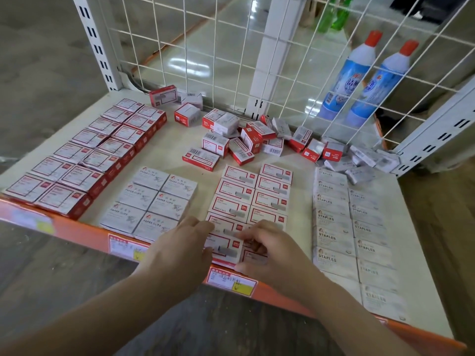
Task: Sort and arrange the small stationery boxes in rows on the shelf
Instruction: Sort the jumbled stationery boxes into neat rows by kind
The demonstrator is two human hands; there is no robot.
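Note:
Four blocks of small boxes lie in rows on the cream shelf [164, 150]: red-and-white boxes [84, 160] at the left, white paper clip boxes [151, 201], red-framed boxes [253, 194] in the middle, and white staples boxes [352, 227] at the right. A loose heap of red and white boxes [246, 140] lies at the back. My left hand [180, 247] touches the left side of the front red-framed box [226, 246] at the shelf's front edge. My right hand [270, 249] is curled over the front box of the neighbouring column, thumb at its front edge.
A white wire grid [231, 60] closes the back of the shelf, with slotted white uprights at both sides. Two blue bottles with red caps [359, 75] stand behind the grid at the right. An orange front rail [84, 232] carries price labels.

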